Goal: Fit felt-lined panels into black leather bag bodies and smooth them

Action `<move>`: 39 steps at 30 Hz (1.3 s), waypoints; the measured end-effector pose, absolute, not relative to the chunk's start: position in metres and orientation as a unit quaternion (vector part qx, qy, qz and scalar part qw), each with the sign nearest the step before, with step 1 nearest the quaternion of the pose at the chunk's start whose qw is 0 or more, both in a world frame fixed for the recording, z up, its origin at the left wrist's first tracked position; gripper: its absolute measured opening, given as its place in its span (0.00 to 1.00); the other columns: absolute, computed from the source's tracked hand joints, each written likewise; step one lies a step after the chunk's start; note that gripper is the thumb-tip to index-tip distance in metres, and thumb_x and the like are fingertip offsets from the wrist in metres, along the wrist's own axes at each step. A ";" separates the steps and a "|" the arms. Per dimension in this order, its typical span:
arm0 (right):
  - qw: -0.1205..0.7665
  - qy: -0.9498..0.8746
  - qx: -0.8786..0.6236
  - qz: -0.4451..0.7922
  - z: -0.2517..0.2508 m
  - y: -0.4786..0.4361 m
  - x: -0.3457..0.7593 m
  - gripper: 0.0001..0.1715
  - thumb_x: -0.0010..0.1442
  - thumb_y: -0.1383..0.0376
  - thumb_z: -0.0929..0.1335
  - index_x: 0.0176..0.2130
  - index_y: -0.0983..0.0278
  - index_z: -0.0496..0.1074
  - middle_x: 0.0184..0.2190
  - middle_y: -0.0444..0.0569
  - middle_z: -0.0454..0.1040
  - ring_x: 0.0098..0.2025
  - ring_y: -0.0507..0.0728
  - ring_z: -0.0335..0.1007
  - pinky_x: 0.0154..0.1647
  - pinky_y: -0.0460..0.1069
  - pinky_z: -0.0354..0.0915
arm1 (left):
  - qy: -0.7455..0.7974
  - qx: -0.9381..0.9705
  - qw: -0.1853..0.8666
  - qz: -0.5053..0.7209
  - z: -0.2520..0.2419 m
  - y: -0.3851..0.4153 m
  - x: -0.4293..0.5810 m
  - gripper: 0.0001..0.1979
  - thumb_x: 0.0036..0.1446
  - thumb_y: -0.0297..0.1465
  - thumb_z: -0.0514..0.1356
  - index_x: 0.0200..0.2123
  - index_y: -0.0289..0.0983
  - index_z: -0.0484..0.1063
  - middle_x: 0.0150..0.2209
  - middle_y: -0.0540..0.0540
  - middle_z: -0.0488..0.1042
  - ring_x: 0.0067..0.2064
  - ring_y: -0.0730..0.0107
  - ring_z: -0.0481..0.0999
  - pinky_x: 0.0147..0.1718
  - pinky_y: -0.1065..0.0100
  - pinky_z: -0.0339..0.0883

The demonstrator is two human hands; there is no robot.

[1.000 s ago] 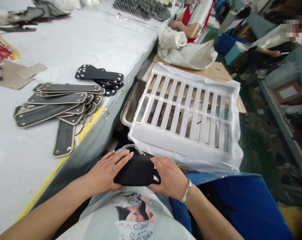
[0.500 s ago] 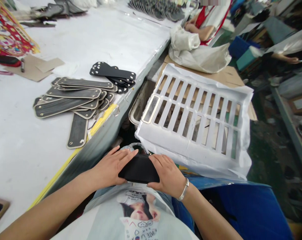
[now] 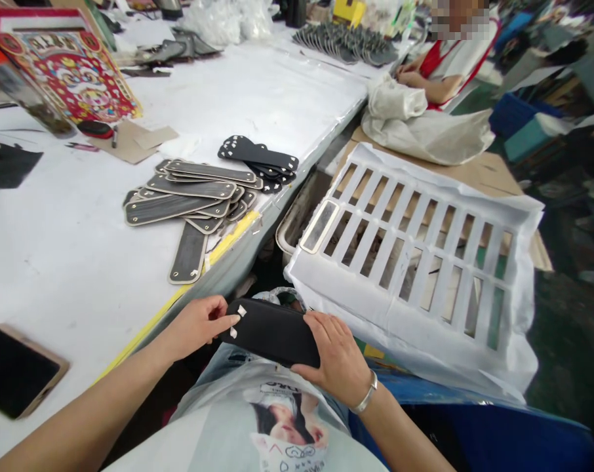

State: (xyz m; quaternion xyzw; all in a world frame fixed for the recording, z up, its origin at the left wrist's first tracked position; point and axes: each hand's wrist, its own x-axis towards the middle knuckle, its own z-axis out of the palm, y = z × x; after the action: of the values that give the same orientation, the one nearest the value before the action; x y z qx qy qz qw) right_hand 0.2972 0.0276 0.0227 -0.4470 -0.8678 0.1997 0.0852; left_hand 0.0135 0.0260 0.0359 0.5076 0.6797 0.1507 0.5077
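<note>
Across my lap lies a long black strip (image 3: 276,333) with rounded ends and two small white bits near its left end. My left hand (image 3: 202,326) grips that left end, its index finger pressed beside one white bit. Around the right end is my right hand (image 3: 340,357), thumb along the near edge and fingers on top. On the table to the left, grey strips (image 3: 181,198) with pale edging and small metal rings lie in a loose pile. Behind them is a smaller stack of black strips (image 3: 257,156) with white bits at the ends.
A slotted white frame (image 3: 360,288) stands at the right, one edged grey strip (image 3: 319,227) on its left side. A phone (image 3: 19,370) lies on the white table (image 3: 100,282). Another person (image 3: 439,72) sits at the far right beside a pale cloth sack (image 3: 425,128).
My left hand has drawn back to the strip's left end, uncovering the white bits. My right hand still holds the other end. The view has swung left, showing more of the table.
</note>
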 end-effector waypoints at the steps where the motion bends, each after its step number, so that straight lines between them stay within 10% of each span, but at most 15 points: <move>1: 0.089 -0.866 -0.448 0.203 0.022 0.028 0.298 0.44 0.43 0.51 0.73 0.54 0.67 0.61 0.53 0.59 0.65 0.55 0.66 0.59 0.57 0.61 0.55 | 0.671 0.497 0.526 0.162 0.041 0.026 0.017 0.18 0.48 0.46 0.58 0.22 0.38 0.58 0.16 0.57 0.61 0.19 0.75 0.63 0.18 0.74 0.57; 7: 0.115 -0.856 -0.458 0.213 0.018 0.025 0.300 0.43 0.45 0.51 0.72 0.54 0.68 0.60 0.52 0.60 0.66 0.54 0.65 0.60 0.55 0.60 0.57 | 0.548 0.402 0.678 0.279 0.072 0.026 0.035 0.18 0.45 0.44 0.62 0.24 0.37 0.59 0.22 0.53 0.68 0.23 0.75 0.67 0.22 0.73 0.61; 22: 0.071 -0.849 -0.480 0.209 0.020 0.028 0.298 0.46 0.42 0.48 0.73 0.54 0.67 0.62 0.54 0.59 0.65 0.54 0.66 0.60 0.55 0.60 0.57 | 0.713 0.516 0.451 0.150 0.022 0.022 0.008 0.20 0.50 0.48 0.57 0.21 0.37 0.64 0.15 0.56 0.60 0.19 0.75 0.60 0.19 0.74 0.53; 39: 0.054 -0.903 -0.402 0.143 0.022 0.035 0.250 0.47 0.50 0.44 0.67 0.58 0.70 0.57 0.55 0.61 0.63 0.57 0.66 0.57 0.60 0.64 0.49 | 0.707 0.453 0.499 0.213 0.009 0.021 -0.004 0.17 0.48 0.44 0.58 0.22 0.35 0.72 0.17 0.54 0.64 0.20 0.76 0.59 0.20 0.73 0.51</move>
State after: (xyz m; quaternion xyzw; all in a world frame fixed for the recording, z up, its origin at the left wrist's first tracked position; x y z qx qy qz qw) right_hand 0.2497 0.0346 0.0222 -0.4016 -0.9030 0.1432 0.0536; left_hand -0.0040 0.0211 0.0088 0.4533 0.7070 0.2129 0.4993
